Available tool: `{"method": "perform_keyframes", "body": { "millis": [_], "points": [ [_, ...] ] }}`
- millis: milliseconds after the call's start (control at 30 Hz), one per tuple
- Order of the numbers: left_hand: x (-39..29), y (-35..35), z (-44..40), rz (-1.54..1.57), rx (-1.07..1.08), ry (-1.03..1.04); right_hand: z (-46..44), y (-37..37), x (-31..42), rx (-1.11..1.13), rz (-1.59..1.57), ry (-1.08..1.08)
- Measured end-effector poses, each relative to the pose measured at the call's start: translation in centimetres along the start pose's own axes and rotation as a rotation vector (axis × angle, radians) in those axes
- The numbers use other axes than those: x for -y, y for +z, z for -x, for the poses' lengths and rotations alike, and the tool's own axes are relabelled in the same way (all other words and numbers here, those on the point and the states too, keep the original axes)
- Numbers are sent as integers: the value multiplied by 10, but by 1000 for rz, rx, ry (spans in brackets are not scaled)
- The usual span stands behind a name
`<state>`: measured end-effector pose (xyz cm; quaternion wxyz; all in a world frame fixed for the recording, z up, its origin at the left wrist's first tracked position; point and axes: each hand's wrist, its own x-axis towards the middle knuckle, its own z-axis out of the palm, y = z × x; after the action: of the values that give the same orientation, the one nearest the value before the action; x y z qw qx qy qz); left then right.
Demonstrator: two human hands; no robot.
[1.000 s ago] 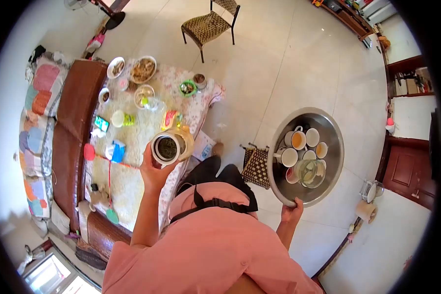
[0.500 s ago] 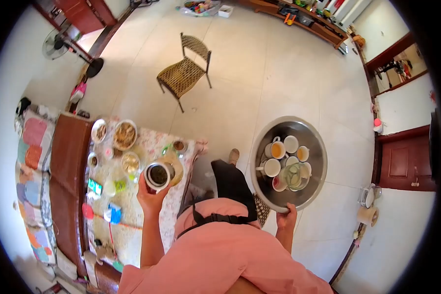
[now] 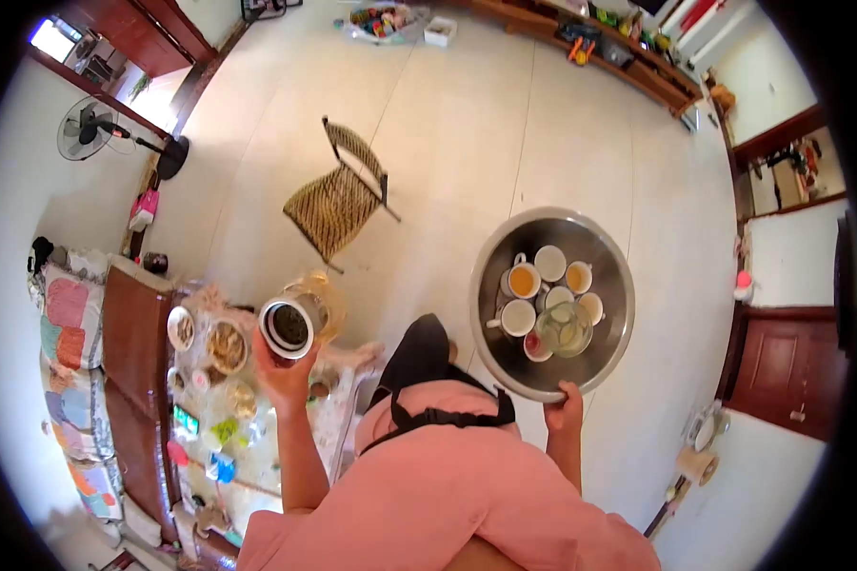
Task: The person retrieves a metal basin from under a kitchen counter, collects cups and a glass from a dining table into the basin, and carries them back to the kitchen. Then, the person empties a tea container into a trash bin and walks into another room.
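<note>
Where the table [image 3: 266, 464] with its dishes lies on the left, the left hand [image 3: 282, 383] is raised over its right part, curled around a jar [image 3: 312, 328] whose round white-rimmed mouth faces up and shows dark contents. A clear yellowish body shows just beyond that mouth, toward the far right; whether it is part of the jar or a separate vessel, I cannot tell. The jar's long axis appears to run away from the mouth in that direction, though the steep view makes this uncertain.

Farther off, between jar and basin but nearer the jar's side, a woven chair [image 3: 333, 207] stands on the floor. The person's dark-clad leg [image 3: 417, 354] shows in the near gap between the two hands.

On the right, the wide metal basin [image 3: 615, 354] lies well apart from the jar, with its open side up. The right hand [image 3: 565, 411] pinches its near rim, a digit hooked over the edge; those beneath are hidden. That makes the right hand the nearer one, touching the basin, while the left is across the gap. White mugs [image 3: 517, 318] crowd the basin's middle, and a clear glass vessel [image 3: 564, 330] with pale green contents sits toward their near right.
</note>
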<state>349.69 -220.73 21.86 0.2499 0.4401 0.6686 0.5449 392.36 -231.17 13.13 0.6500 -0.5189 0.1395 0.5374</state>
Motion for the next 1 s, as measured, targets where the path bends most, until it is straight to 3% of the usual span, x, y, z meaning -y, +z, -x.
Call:
{"method": "perform_keyframes", "body": {
  "millis": [67,100,267,400,467,500,600,867,933,1000],
  "points": [
    [1,32,-36,41,-13,-20,-27,50,15,33,11,19],
    [5,67,-77,79,-28,-27,-56,108,24,-45,23,12],
    [-4,144,-184,119,-50,-115,-143,200,43,77,75,-8],
    [-17,190,-273,159,-55,-126,-203,281,55,86,54,119],
    [-17,209,-321,146,-33,-60,-224,332,54,283,449,-176],
    [-12,217,-341,144,-49,-26,-221,373,61,179,129,83],
    [-4,246,-404,153,-69,23,-300,410,61,229,150,127],
    [17,288,-540,123,-407,15,-414,649,53,318,370,168],
    [14,289,-561,-72,-465,32,-477,683,38,296,455,252],
    [-1,295,-572,19,-540,-66,-476,753,36,354,526,294]
  ]
}}
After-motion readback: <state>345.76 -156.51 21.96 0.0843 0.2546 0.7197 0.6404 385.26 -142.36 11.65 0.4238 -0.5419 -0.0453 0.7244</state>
